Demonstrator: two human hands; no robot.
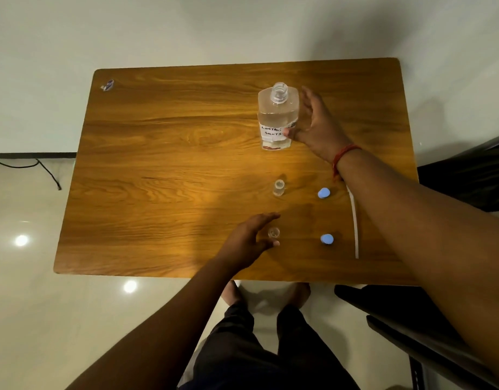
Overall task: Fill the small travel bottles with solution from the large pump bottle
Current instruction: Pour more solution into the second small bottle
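The large clear bottle (276, 116) stands uncapped at the table's far right, with liquid inside and a handwritten label. My right hand (315, 125) is spread at its right side; the thumb touches the label and the fingers lie along the far edge. One small clear bottle (279, 187) stands open in the middle. A second small bottle (273, 233) stands open nearer me. My left hand (251, 240) cups around it with straight fingers behind and thumb in front, apparently without touching. Two blue caps (324, 193) (326, 239) lie to the right of the small bottles.
The wooden table (158, 164) also holds a thin white tube (355, 226) lying partly under my right forearm, and a small wrapper-like item (107, 85) at the far left corner. A black chair (411, 319) stands at the right. A cable (45, 170) lies on the floor at left.
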